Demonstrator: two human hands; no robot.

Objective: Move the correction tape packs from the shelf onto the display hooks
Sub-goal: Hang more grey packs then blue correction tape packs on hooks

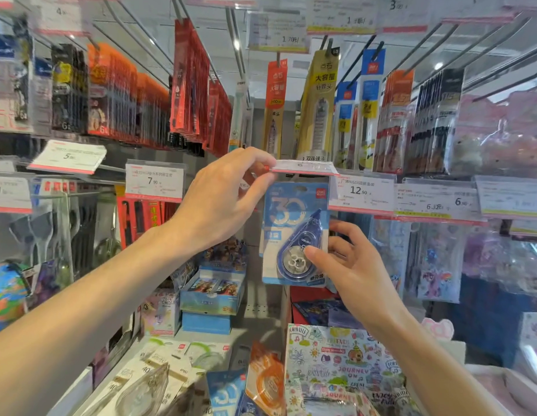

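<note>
My right-hand fingers (pixel 316 256) pinch the lower right edge of a blue-and-white carded correction tape pack with a blue teardrop dispenser under clear plastic (pixel 294 232), thumb on the front, the others curled behind. My right hand (pixel 356 271) holds it upright just under the hook. My left hand (pixel 223 205) is up and a little farther in, its fingertips pinching the clear, red-edged price-tag flap (pixel 303 167) and tipping it flat so it stays off the hook's end.

Nearest me, low on the white shelf (pixel 81 388), more packs lie loose: a blue correction tape pack (pixel 226 391), an orange one (pixel 267 382) and pale ones to the left (pixel 159 376).

I judge I am mid-hang: the card's top sits right at the flap, but I cannot tell whether its hole is on the metal display hook, which is hidden behind the flap. Next I must line the hole with the hook's tip, push the pack back away from me, then let the flap drop and reach down for another.
</note>
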